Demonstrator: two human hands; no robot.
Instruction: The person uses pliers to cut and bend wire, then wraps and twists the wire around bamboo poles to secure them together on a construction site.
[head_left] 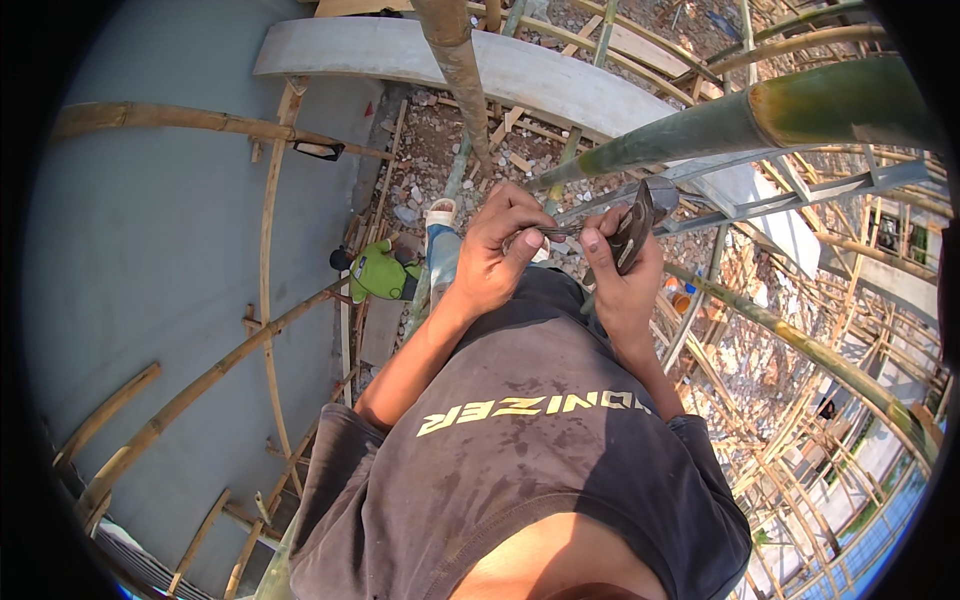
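Observation:
In front of my chest, both hands meet over a thin bundle of dark strands that looks like wire [566, 230]. My left hand [490, 245] is closed, pinching one end between thumb and fingers. The other end is at the fingertips of my right hand [625, 290]. That hand also holds a dark metal hand tool [632, 232] with a curved body and a broad head, resting against the palm and fingers; its exact kind is unclear. Just beyond the hands, an upright bamboo pole [455, 65] and a thick green bamboo pole [800, 110] come close together.
At left rises a grey wall [170, 230] with bamboo poles [200, 388] across it. Far below, a person in a green shirt [378, 273] is beside the wall, over rubble [420, 165]. A pale curved concrete ledge [350, 50] lies ahead. Bamboo scaffolding [800, 340] fills the right side.

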